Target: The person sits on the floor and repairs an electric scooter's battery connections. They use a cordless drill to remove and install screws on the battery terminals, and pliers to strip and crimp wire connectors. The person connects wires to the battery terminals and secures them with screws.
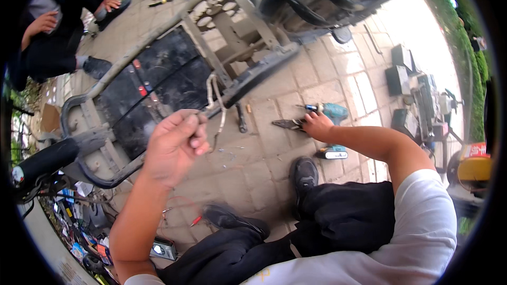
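Left hand [177, 145] is pinched, contents hidden, right hand [318, 126] curls over pliers [287, 124], grip unclear, with white cables [223, 108] seemingly unconnected yet.

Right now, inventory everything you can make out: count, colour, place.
Vehicle frame: 1, grey-brown, upper left-centre
Battery blocks: count unclear, black, inside frame
Wires: 2+, whitish, frame's near edge
Pliers: 1, dark, right of centre
Drill: 1, teal, beside pliers
Battery pack: 1, teal-white, below drill
Yellow-handled pliers: 1, yellow-black, upper left
Probe: 1, red, lower left-centre
Boxes: several, grey, right
Clutter: uncountable, mixed, lower left
Co-worker shoes: 2, dark, upper left
Own shoes: 2, dark, lower centre
Left hand: 1, bare, near wires
Right hand: 1, bare, at pliers
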`<state>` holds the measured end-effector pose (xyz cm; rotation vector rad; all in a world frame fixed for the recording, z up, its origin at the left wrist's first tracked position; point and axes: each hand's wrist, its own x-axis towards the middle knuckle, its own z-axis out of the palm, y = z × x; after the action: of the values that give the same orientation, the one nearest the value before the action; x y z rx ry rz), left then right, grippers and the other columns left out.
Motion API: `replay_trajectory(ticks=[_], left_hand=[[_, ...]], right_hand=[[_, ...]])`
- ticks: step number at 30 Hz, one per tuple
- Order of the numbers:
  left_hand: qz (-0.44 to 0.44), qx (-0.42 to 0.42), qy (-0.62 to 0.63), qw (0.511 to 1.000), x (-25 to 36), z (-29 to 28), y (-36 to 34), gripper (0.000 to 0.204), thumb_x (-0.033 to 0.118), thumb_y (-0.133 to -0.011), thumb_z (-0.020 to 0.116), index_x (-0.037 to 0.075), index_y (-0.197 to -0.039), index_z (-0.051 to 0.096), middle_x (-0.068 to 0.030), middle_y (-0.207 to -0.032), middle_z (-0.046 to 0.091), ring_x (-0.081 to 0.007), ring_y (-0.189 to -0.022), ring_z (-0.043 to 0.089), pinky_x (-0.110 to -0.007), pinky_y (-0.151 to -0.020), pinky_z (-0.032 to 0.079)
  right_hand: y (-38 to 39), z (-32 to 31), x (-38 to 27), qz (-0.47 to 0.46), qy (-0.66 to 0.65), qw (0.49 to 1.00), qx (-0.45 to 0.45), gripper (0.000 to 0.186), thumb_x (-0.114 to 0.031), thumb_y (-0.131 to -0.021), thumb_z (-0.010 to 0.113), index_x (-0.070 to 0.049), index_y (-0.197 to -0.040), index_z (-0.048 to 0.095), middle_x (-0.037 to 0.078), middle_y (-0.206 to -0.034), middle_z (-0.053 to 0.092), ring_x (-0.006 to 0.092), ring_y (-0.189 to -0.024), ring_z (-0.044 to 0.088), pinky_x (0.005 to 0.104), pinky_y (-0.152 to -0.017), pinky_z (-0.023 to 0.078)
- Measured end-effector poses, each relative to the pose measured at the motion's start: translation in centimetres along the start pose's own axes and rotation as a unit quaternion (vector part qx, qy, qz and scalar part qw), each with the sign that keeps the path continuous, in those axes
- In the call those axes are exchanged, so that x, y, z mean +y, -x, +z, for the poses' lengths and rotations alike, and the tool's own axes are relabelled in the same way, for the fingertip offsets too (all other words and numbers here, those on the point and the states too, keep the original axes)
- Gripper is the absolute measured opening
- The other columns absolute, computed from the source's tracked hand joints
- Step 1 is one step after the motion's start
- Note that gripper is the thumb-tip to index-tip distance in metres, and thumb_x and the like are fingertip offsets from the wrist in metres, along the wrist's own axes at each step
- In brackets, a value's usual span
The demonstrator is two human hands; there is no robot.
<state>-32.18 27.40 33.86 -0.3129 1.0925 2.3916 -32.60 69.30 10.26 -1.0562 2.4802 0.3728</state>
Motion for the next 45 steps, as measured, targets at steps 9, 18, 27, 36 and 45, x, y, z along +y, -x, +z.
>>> replay_trajectory(ticks=[9, 18, 27, 36, 45], left_hand=[[0.050, 0.040, -0.198, 0.978, 1.1, -1.0, 2.0, 0.017, 0.011, -0.092, 0.063, -0.003, -0.102, 0.066, -0.0054, -0.085, 0.063, -0.0095, -0.069, 0.049, -0.025, -0.060, 0.041], [0.142, 0.031, -0.452, 0.880, 1.3, 0.9, 1.7, 0.016, 0.012, -0.090, 0.067, -0.002, -0.098, 0.068, -0.0026, -0.080, 0.062, -0.0105, -0.073, 0.055, -0.025, -0.068, 0.045], [0.222, -0.014, -0.563, 0.796, 2.2, 1.8, 0.9, 0.015, 0.007, -0.087, 0.065, -0.004, -0.096, 0.066, -0.0098, -0.080, 0.062, -0.0189, -0.072, 0.059, -0.029, -0.066, 0.046], [0.245, -0.023, -0.589, 0.770, 2.6, 2.4, 0.6, 0.011, 0.007, -0.085, 0.064, -0.002, -0.092, 0.066, -0.0129, -0.079, 0.061, -0.0276, -0.071, 0.059, -0.034, -0.065, 0.047], [0.269, -0.019, -0.597, 0.755, 2.8, 2.9, 0.6, 0.010, 0.006, -0.084, 0.064, -0.003, -0.090, 0.066, -0.0140, -0.079, 0.061, -0.0297, -0.071, 0.060, -0.035, -0.065, 0.047]], right_hand=[[2.5, -15.4, -2.4, 0.080, -0.594, 0.789, -0.137, 0.034, -0.026, -0.084, 0.057, 0.004, -0.100, 0.056, 0.019, -0.081, 0.060, 0.0309, -0.082, 0.062, 0.0395, -0.074, 0.049], [4.8, -29.4, -3.0, -0.120, -0.255, 0.908, 0.311, 0.020, -0.008, -0.074, 0.073, 0.002, -0.084, 0.060, 0.019, -0.106, 0.056, 0.0357, -0.087, 0.060, 0.0424, -0.075, 0.052], [5.5, -37.2, -2.0, -0.089, 0.146, 0.931, 0.321, 0.022, -0.012, -0.059, 0.060, 0.000, -0.077, 0.058, 0.018, -0.113, 0.053, 0.0312, -0.100, 0.053, 0.0450, -0.090, 0.043], [5.6, -39.4, -2.4, -0.109, 0.200, 0.924, 0.309, 0.020, -0.011, -0.056, 0.060, 0.000, -0.073, 0.056, 0.016, -0.107, 0.055, 0.0291, -0.097, 0.053, 0.0440, -0.089, 0.043], [6.1, -41.0, -3.3, -0.106, 0.238, 0.923, 0.283, 0.022, -0.011, -0.054, 0.060, 0.001, -0.072, 0.057, 0.016, -0.106, 0.055, 0.0279, -0.097, 0.053, 0.0418, -0.087, 0.043]])
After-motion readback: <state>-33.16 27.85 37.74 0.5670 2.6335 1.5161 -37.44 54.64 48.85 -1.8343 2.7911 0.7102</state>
